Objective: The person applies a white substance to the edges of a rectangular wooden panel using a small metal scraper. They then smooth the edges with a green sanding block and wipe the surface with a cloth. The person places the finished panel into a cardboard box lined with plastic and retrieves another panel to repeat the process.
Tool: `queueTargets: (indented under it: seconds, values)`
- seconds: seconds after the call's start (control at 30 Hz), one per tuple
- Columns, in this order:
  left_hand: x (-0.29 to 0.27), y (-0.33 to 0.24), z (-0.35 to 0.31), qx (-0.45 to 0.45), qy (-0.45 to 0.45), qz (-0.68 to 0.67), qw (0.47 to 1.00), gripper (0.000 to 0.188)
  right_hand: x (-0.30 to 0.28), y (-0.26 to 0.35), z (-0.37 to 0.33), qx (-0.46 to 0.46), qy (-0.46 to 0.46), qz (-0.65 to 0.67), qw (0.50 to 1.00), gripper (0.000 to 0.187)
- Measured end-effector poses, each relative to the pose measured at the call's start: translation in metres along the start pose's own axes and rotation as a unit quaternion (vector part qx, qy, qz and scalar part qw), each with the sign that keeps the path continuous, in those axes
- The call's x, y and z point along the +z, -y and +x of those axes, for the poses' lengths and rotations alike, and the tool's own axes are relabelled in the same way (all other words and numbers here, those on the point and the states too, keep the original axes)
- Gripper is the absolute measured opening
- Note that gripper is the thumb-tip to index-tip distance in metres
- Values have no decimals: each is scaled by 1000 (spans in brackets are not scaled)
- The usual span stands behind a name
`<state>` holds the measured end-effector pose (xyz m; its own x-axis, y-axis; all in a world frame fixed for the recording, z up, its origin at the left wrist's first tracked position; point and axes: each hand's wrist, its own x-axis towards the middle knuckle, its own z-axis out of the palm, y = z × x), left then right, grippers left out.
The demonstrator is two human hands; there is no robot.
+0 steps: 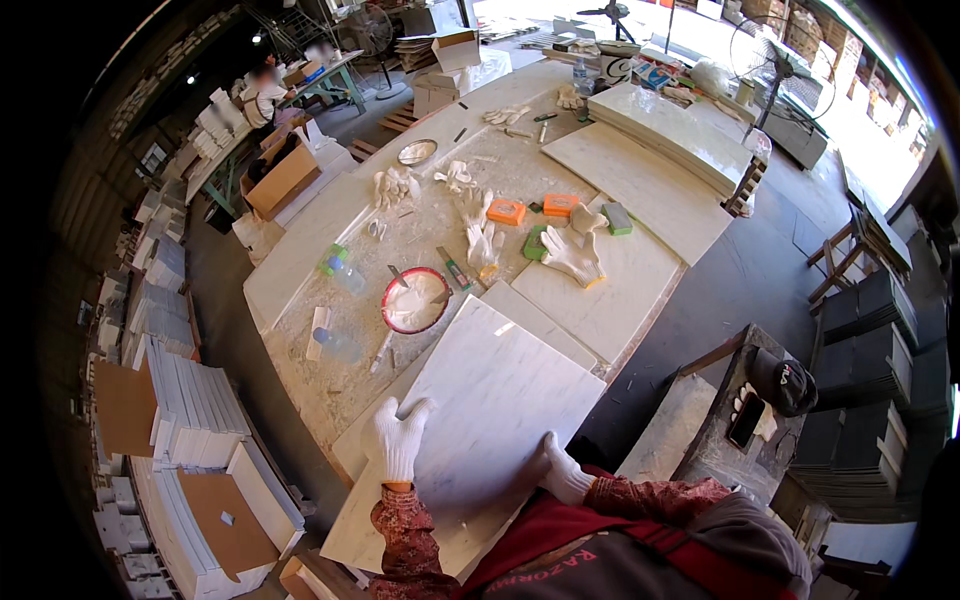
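Observation:
A large white marble tile (495, 385) with faint grey veins lies at the near end of the worktable, its near part reaching past the table toward me. My left hand (400, 438), in a white knit glove, grips its left edge with the thumb on top. At the opposite edge, my right hand (566, 472) holds the tile too, its fingers partly hidden. Beyond the tile's far corner stands a red-rimmed bowl (425, 327) of white paste with spatulas in it. A green-handled scraper (455, 270) lies beside the bowl.
Loose white gloves (575, 255), orange blocks (506, 211) and green sponges (618, 220) lie on the worktable (310, 260). Stacked slabs (675, 130) fill its far right. A side bench (745, 465) bears a phone and black cap (783, 382). Boxed tiles (195, 420) stand left; a person sits far left.

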<state>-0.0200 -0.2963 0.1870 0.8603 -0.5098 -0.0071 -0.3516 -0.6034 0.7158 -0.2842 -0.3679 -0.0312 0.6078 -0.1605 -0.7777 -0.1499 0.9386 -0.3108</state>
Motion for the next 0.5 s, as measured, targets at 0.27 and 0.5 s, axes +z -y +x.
queueTargets:
  seconds: [0.27,0.5]
  values:
    - [118,82,60,84,95,9,992,60,-15,-9,6,18,-226,-36,973,109]
    - [167,116,77,101,130,162,973,54,-14,2,-34,-7,-189,-29,981,98]
